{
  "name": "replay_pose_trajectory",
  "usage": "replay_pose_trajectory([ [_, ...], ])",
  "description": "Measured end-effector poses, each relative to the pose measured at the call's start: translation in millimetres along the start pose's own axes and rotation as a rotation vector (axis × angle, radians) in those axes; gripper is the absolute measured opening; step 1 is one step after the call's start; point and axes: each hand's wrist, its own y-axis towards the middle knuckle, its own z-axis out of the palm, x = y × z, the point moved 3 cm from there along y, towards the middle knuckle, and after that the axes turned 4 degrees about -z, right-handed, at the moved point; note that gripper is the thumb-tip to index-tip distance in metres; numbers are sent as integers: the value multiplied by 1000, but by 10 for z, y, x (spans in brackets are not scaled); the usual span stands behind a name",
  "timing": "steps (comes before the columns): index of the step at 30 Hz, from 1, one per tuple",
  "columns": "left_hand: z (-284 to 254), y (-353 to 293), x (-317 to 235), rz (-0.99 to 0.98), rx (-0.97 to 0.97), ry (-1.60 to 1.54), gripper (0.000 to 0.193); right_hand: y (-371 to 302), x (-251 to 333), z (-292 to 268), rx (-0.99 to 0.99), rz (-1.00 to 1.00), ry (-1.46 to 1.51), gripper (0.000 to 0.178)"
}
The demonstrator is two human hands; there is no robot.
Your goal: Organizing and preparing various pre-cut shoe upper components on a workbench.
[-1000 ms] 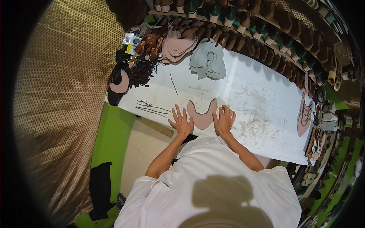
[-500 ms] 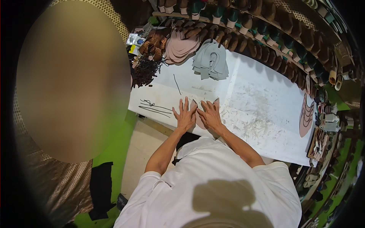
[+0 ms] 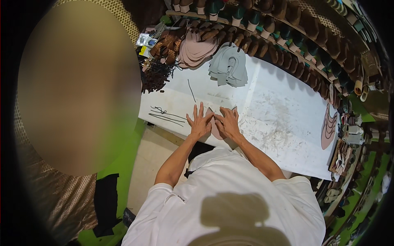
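Observation:
A pink shoe-upper piece (image 3: 216, 132) with a dark edge lies flat near the front edge of the white table (image 3: 271, 127), partly covered by my hands. My left hand (image 3: 200, 123) rests at its left side, fingers stretched out and apart, thumb touching the piece. On the other side, my right hand (image 3: 229, 123) has its fingers bent, with thumb and forefinger closed at the piece's inner edge. Thin dark cords (image 3: 166, 117) lie left of my left hand, and a single short cord (image 3: 191, 91) lies farther back.
Stacks of pink pieces (image 3: 196, 50) and grey pieces (image 3: 228, 67) sit at the back, beside a heap of dark brown strips (image 3: 156, 76). More pink pieces (image 3: 329, 129) lie at the far right. Shelves of shoes (image 3: 283, 39) curve behind the table. A large blurred area covers the left.
My right hand's fingers have bent and drawn in, where before they were laid out flatter. My left hand has barely moved and still touches the pink piece.

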Motion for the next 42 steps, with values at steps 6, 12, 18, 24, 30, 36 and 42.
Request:
replay_pose_trajectory([
  [6, -3, 36, 34, 19, -62, -97, 70, 81, -15, 31, 9, -24, -92, 38],
  [12, -34, 90, 23, 8, -28, -20, 78, 117, 6, 52, 24, -43, -168, 38],
  [18, -70, 50, -3, -19, 1, -54, 81, 121, -38, -59, -13, 17, -108, 40],
  [24, 34, -168, 4, -230, -230, -60, 84, -289, -288, -275, -218, 294, -198, 44],
  [30, 155, -294, -43, -253, -282, -121, 50, -493, -287, -191, -200, 277, -201, 41],
  [36, 135, -201, -34, -454, -281, -323, 32, -526, -427, -184, -301, 417, -15, 26],
  [42, 108, -171, -41, -506, -279, -316, 28, -521, -494, -216, -284, 428, 37, 27],
])
